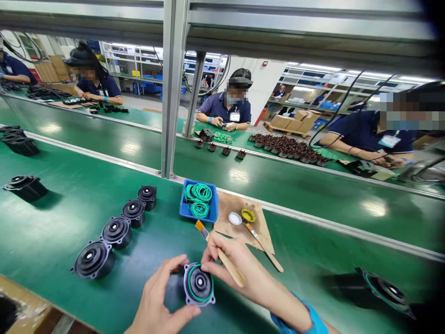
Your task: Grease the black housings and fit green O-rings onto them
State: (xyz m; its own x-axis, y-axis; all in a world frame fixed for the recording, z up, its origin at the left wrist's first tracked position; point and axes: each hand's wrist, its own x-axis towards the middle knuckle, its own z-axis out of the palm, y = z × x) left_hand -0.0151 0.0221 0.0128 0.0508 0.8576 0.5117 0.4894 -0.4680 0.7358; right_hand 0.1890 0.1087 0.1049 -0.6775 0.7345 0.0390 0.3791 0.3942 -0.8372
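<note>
A round black housing [200,281] with a pale lobed flange stands in front of me, and a green rubber ring [189,279] lies around its top. My left hand [158,294] is curved around the housing's left side, thumb on the near edge and fingers at the far edge. At the ring's upper right, the fingertips of my right hand [231,260] touch it. That same hand also holds a flat paintbrush [225,264], its wooden handle lying across the fingers and its orange bristles pointing away to the upper left.
Beyond my hands are a blue bin [182,204] of green rings and stained cardboard [225,204] bearing a yellow-rimmed pot [248,215], a white lid [235,218] and a second brush [266,250]. Several housings [116,232] line the left; a ringed housing [378,292] sits right. Co-workers [225,109] sit opposite.
</note>
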